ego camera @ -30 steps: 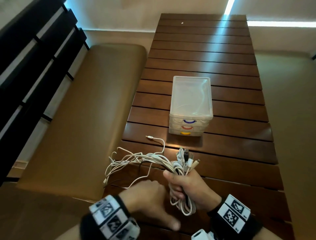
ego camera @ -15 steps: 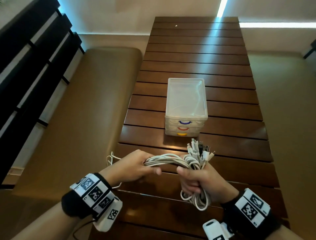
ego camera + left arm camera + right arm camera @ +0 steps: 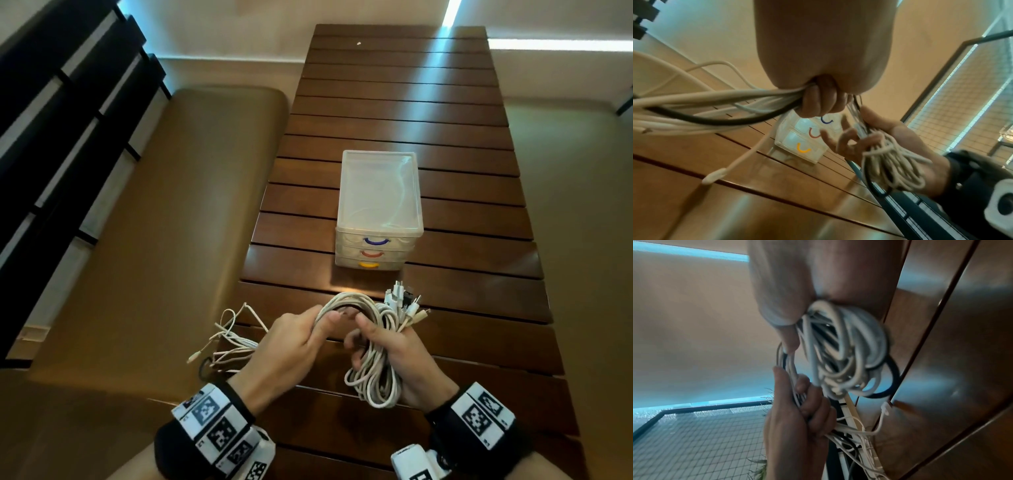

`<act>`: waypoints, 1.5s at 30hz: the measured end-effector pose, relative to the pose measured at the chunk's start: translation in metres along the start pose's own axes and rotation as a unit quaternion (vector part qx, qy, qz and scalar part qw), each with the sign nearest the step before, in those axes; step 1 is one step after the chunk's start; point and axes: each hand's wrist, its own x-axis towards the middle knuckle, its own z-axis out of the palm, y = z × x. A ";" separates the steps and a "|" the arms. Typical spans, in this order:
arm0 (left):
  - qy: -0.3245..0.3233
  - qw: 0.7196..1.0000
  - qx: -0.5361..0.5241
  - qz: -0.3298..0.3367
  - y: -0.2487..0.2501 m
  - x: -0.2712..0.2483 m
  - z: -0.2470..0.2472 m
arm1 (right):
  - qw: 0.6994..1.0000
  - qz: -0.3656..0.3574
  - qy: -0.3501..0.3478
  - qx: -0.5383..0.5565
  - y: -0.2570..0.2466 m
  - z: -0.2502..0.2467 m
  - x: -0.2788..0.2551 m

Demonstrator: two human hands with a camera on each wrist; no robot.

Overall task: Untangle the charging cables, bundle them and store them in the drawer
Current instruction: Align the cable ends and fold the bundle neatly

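Note:
A bunch of white charging cables (image 3: 374,377), with one black one among them, hangs as a coil in my right hand (image 3: 397,353) above the near end of the table. Their plug ends (image 3: 404,303) stick up past that hand. My left hand (image 3: 298,342) grips the gathered strands (image 3: 719,100) just left of the right hand. The loose tails (image 3: 233,339) trail off past the table's left edge. The left wrist view shows the coil (image 3: 894,167) lying across my right palm (image 3: 898,138). A small clear plastic drawer unit (image 3: 378,202) stands mid-table, its three drawers closed.
The dark slatted wooden table (image 3: 394,102) stretches away from me. A tan padded bench (image 3: 154,240) runs along its left side, with a black slatted backrest (image 3: 51,120) beyond. The drawers have blue (image 3: 376,242), red (image 3: 372,254) and yellow (image 3: 369,265) handles facing me.
My left hand took hold of the loose strands and has carried them right, close to the right hand. The free tails on the left have grown shorter. The drawer unit has not moved.

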 end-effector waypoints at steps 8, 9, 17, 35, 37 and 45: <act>-0.017 0.998 -0.037 -0.046 0.025 -0.005 0.025 | 0.998 0.008 -0.006 0.068 0.004 0.002 0.005; -0.024 0.998 -0.029 -0.053 0.025 -0.004 0.025 | 0.998 0.012 -0.007 0.067 0.003 0.003 0.005; -0.134 0.988 0.012 -0.069 0.034 -0.007 0.024 | 0.999 0.017 -0.027 0.006 0.000 0.002 -0.001; -0.216 0.974 0.068 -0.009 0.048 -0.015 0.013 | 0.999 0.000 -0.019 0.050 0.001 0.007 -0.002; -0.233 0.969 0.084 -0.003 0.048 -0.015 0.014 | 0.998 -0.013 -0.018 0.050 0.001 0.008 -0.001; -0.263 0.936 -0.183 -0.146 0.029 0.006 0.029 | 0.998 -0.037 -0.029 -0.049 -0.005 0.015 0.008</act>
